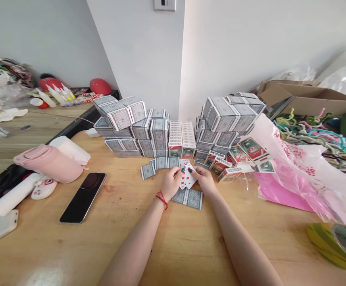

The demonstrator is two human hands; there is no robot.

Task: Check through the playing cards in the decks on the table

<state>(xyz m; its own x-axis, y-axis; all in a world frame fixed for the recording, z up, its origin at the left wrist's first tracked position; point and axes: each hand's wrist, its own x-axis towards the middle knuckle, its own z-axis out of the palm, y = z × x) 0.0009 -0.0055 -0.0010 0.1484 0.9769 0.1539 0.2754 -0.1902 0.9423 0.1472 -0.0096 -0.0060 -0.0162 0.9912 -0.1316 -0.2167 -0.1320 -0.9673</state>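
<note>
The red-printed white playing cards [186,181] are held face up, slightly fanned, above the wooden bench [125,242]. Two-sided support at the edges appears intended to control the loose cards while leaving their printed faces readable. Flat, grey-patterned card backs [194,199] lie directly below, on the near side of the hands.

Block-shaped stacks with grey-patterned backs stand in a left bank [158,133] and a right bank [220,113]. Between them, red-and-white card boxes [175,151] form two columns. This grouping probably keeps the supply within reach and separates boxed from unboxed cards. Tilted green-and-red card boxes [252,147] lie in front of the right bank.

Hand pose: both forearms extend forward from the near edge and converge at the cards. The left hand [172,182], with a red cord bracelet [162,197] at its wrist, and the right hand [205,180] are nearly closed, thumbs uppermost, pinching opposite sides. Finger positions underneath cannot be determined.
</note>
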